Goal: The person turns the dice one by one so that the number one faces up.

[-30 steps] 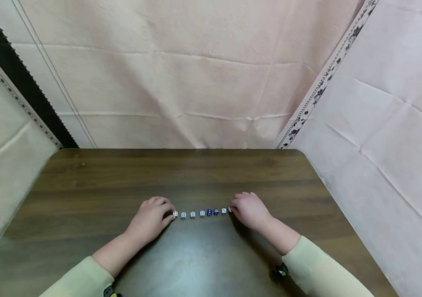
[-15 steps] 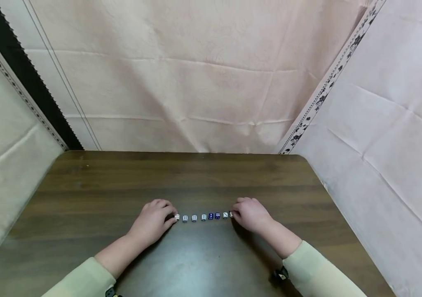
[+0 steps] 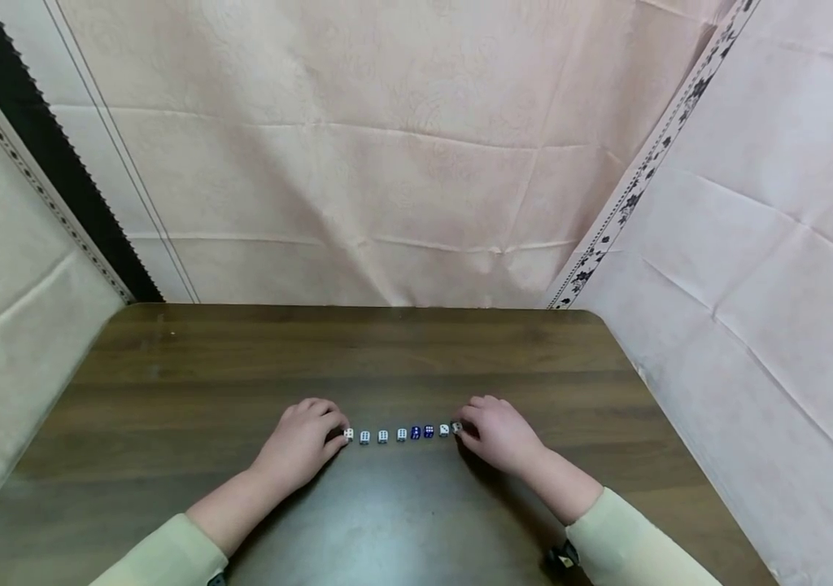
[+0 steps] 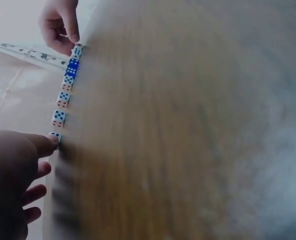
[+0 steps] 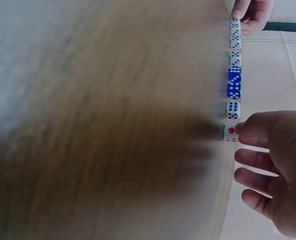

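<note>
Several small dice stand in a row across the wooden table, white ones at both ends and two blue dice (image 3: pixel 422 432) side by side between them. My left hand (image 3: pixel 298 446) pinches the white die (image 3: pixel 348 435) at the left end between thumb and index finger. At the right end, my right hand (image 3: pixel 499 433) holds another white die (image 5: pixel 230 132) by thumb and finger; a red single pip shows on it in the right wrist view. Its other fingers are spread loosely. A white die (image 3: pixel 444 430) stands just left of this one, a small gap apart.
The brown wooden table (image 3: pixel 416 350) has its far edge against a pale hanging cloth (image 3: pixel 387 163). Another white cloth (image 3: pixel 775 244) with a floral border hangs at the right. Dark wrist gear (image 3: pixel 563 555) sits under the right sleeve.
The head view has shifted slightly, so the row and hands appear lower. The right fingers now leave more of the end die visible. The order of the dice is the same.
</note>
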Available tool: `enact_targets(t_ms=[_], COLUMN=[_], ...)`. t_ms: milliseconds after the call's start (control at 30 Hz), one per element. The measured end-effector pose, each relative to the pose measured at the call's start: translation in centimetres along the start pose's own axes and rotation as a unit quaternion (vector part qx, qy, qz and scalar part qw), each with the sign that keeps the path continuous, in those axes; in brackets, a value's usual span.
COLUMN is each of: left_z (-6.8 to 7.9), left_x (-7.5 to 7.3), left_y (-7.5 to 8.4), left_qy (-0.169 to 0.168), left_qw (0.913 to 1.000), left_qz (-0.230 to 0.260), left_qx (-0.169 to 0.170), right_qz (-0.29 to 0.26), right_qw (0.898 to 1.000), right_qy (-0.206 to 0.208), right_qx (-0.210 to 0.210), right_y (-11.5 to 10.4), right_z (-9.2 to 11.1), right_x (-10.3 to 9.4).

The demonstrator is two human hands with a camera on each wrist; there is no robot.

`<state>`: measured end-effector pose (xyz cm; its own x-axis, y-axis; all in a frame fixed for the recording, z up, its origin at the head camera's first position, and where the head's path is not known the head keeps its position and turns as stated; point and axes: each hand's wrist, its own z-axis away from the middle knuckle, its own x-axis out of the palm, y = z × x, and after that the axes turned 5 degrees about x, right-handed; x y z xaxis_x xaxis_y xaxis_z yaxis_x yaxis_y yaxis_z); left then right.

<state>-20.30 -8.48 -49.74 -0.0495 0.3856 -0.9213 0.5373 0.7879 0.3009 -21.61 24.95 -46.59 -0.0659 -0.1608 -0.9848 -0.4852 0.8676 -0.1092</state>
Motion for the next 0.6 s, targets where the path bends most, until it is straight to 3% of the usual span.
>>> enact_targets(t_ms=[600], left_z=[-0.08], left_x=[-0.23], left_y=[0.03], left_qy=[-0.012], left_qw=[0.9999], left_qz=[0.001], left_qx=[-0.013], right_qz=[-0.029], right_qw=[1.000], right_qy=[0.004], right_qx=[0.004], right_y=[-0.01], right_z=[-0.29], right_x=[0.46])
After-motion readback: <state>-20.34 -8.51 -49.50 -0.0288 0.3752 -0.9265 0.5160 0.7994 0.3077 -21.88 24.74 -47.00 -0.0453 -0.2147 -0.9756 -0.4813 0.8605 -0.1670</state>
